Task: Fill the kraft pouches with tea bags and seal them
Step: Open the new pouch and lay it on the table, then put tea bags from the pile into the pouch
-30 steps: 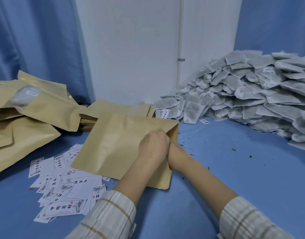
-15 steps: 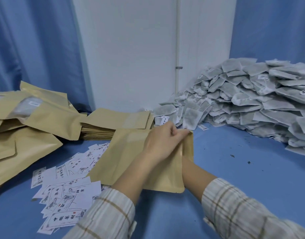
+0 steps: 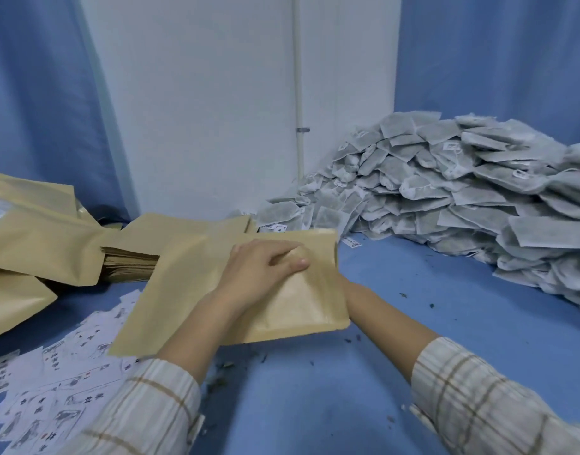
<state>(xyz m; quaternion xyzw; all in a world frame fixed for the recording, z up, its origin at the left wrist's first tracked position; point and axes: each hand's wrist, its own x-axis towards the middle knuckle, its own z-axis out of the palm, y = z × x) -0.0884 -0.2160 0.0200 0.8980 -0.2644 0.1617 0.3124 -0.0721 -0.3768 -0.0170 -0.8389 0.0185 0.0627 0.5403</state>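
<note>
A flat kraft pouch (image 3: 190, 290) is held tilted above the blue table, its mouth toward the far right. My left hand (image 3: 265, 270) lies on top of it near the mouth, fingers curled and pinching the paper. My right forearm (image 3: 380, 310) runs in under the pouch's right edge; the hand itself is hidden by the pouch, which bulges there. A large heap of grey-white tea bags (image 3: 462, 198) is piled at the back right, against the wall and curtain.
A stack of flat kraft pouches (image 3: 131, 261) lies behind the held one. Larger kraft pouches (image 3: 36, 244) are heaped at the left. Printed white label cards (image 3: 52, 382) are scattered at the near left. Tea crumbs dot the blue table (image 3: 413, 290).
The pouch has swung so its mouth points farther right and sits flatter. My left hand has slid onto its top face. My right hand has gone from view behind the pouch.
</note>
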